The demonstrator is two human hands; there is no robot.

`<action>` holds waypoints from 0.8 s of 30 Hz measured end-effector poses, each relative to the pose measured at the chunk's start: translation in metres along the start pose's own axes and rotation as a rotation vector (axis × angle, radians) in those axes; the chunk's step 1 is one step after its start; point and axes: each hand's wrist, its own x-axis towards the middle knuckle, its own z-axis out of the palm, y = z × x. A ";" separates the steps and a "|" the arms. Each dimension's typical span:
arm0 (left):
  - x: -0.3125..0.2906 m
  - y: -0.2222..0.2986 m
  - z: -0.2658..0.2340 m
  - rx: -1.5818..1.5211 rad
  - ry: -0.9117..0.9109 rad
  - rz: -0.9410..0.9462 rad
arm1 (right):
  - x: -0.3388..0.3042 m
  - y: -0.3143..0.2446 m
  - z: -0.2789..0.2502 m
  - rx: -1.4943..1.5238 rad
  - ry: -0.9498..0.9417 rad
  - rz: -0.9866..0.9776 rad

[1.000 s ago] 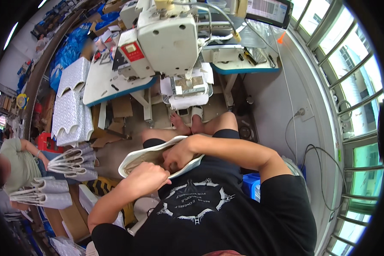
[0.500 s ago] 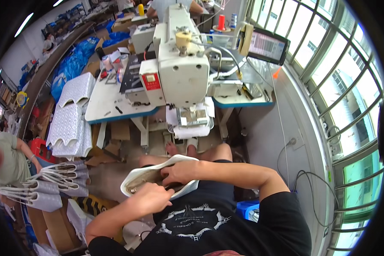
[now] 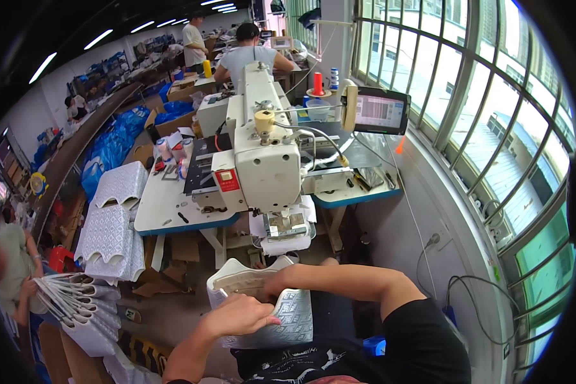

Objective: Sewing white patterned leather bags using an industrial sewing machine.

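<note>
A white handbag (image 3: 294, 320) with an embossed grey pattern and a wavy rim stands upright over my lap, its open mouth showing a beige lining (image 3: 243, 281). My left hand (image 3: 246, 313) is closed on the near side of its rim, with the thumb toward the right. My right hand (image 3: 276, 281) reaches down into the bag from the right; its fingers are hidden inside, so what they touch cannot be made out. Just beyond the bag is the head of a large white sewing machine (image 3: 265, 160), with a clamp plate (image 3: 285, 225) under it.
Patterned white bag pieces (image 3: 112, 224) are stacked left of the machine table (image 3: 157, 208). At far left a person (image 3: 16, 256) holds several white bags (image 3: 93, 313) by their straps. A screen (image 3: 381, 112) stands by the barred window; a cable (image 3: 467, 281) hangs along the right wall.
My view has tilted up. The bag is more upright and shows its patterned front, and my right hand is deeper inside it. The person at left has gathered the strapped bags closer.
</note>
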 end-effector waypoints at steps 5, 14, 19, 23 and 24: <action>0.002 -0.032 0.017 -0.140 0.061 0.025 | -0.003 -0.020 0.005 0.061 0.386 -0.264; 0.007 0.000 0.010 -0.029 -0.024 0.027 | -0.008 -0.021 0.023 0.038 0.118 -0.036; 0.038 0.003 0.009 0.015 -0.053 0.104 | 0.007 0.049 0.032 0.519 -0.232 -0.213; 0.022 -0.045 0.015 -0.051 0.086 -0.032 | -0.074 0.025 0.004 0.888 0.185 -0.260; 0.019 -0.052 0.014 -0.065 0.083 -0.074 | -0.092 0.016 0.005 1.184 0.372 -0.183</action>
